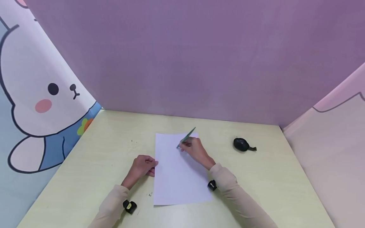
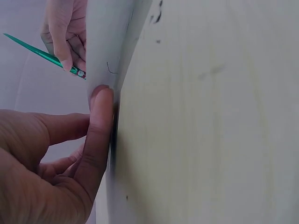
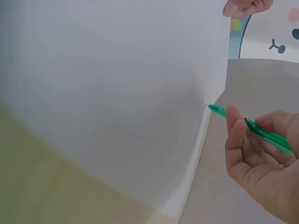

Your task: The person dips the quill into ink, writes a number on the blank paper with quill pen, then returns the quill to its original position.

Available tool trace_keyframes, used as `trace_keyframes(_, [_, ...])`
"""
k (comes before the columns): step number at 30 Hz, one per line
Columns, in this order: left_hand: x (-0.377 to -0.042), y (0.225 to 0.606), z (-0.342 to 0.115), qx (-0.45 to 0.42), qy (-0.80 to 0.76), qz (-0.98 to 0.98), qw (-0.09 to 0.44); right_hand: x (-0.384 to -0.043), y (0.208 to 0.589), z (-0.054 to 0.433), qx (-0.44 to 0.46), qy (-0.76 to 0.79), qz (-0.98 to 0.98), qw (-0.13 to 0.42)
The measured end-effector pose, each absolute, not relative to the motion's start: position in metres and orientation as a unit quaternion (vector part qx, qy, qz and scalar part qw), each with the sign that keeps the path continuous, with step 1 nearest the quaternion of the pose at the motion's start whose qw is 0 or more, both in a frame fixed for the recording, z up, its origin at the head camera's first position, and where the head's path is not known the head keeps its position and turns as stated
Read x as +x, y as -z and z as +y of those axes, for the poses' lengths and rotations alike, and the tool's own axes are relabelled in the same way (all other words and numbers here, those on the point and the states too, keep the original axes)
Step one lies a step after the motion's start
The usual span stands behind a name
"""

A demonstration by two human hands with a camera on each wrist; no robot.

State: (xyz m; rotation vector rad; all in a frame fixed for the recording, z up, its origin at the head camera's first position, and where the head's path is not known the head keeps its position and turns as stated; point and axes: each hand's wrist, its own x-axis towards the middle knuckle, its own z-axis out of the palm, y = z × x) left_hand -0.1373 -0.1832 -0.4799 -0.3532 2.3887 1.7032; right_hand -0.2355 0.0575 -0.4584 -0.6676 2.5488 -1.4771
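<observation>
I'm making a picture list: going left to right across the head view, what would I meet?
Cartoon figure → left hand → white paper → black object → pale right wall. Left out, overlapping the paper: green pen, right hand.

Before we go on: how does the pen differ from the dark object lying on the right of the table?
The pen is green and slender; the dark object is black and rounded with a narrow tail. The pen is held tilted in the right hand; the dark object lies untouched on the table. Both are smaller than the paper.
</observation>
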Motion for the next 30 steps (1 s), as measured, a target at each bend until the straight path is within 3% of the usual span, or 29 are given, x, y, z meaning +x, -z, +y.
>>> trace_keyframes(30, [-0.1358,0.4812,-0.1809,-0.11,-0.565,0.815,0.072,-0.2268,0.4556,0.0636,-0.267,0.472,0.834,0.102])
